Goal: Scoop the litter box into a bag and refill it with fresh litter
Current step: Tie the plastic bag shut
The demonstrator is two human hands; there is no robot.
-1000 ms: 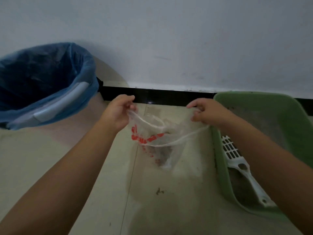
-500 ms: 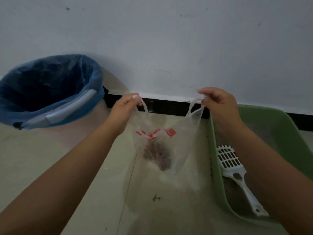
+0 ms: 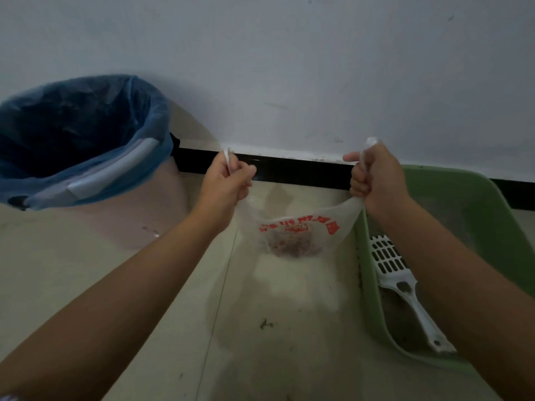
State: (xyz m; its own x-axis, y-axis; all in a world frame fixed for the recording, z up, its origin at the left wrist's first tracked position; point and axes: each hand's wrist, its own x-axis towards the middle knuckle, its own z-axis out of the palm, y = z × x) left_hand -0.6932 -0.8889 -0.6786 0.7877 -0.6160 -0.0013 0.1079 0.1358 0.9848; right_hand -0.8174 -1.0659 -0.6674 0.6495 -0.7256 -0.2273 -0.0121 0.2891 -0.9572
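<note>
The left hand (image 3: 228, 183) is curled into a fist round one handle of a thin clear plastic bag with red print (image 3: 301, 233), and the right hand (image 3: 376, 178) grips the other handle the same way, each handle's end sticking up out of the fist. The two hands are well apart, so the bag's mouth is drawn taut between them and the bag hangs above the pale tiled floor (image 3: 144, 285), a dark clump of scooped waste sagging in its bottom. Just beside the right forearm sits the green plastic litter box (image 3: 463, 204), with grey litter in it and a white slotted plastic scoop (image 3: 402, 285) lying inside along its near wall. To the left, against the white wall, stands a bin lined with a blue plastic bag (image 3: 86, 134). Scooping looks finished and the step in hand seems to be closing the bag. Next, the handles would have to be crossed and knotted while the load stays low, before the bag goes in the bin; no fresh litter supply is visible.
</note>
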